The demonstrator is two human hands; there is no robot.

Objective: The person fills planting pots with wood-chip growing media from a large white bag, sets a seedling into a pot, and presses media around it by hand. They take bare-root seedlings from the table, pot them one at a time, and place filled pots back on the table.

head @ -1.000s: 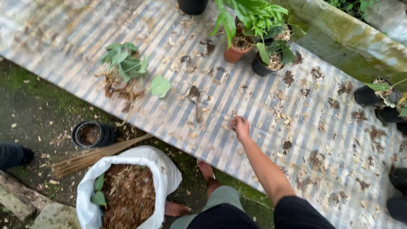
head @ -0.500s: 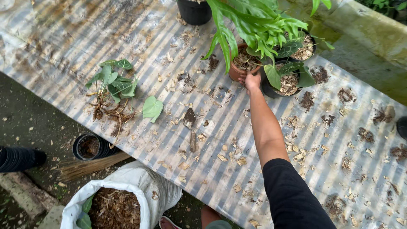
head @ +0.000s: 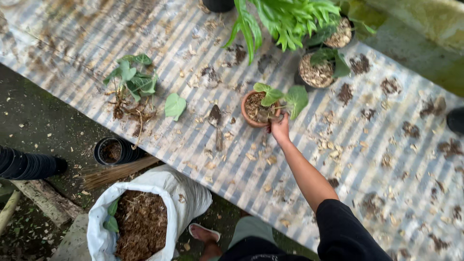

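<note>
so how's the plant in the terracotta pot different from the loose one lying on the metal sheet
The terracotta pot plant stands upright in mulch, gripped by the right hand. The uprooted plant lies flat on the corrugated sheet, roots bare, untouched. The uprooted plant has more leaves. Both have broad green leaves.

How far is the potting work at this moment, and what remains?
Done: three black pots at the top already hold plants and mix. In hand: the right hand grips the rim of the terracotta pot with a small plant. Left: the bare-rooted plant lies unpotted on the corrugated sheet, an empty black pot waits below, and the sack holds mix.
</note>
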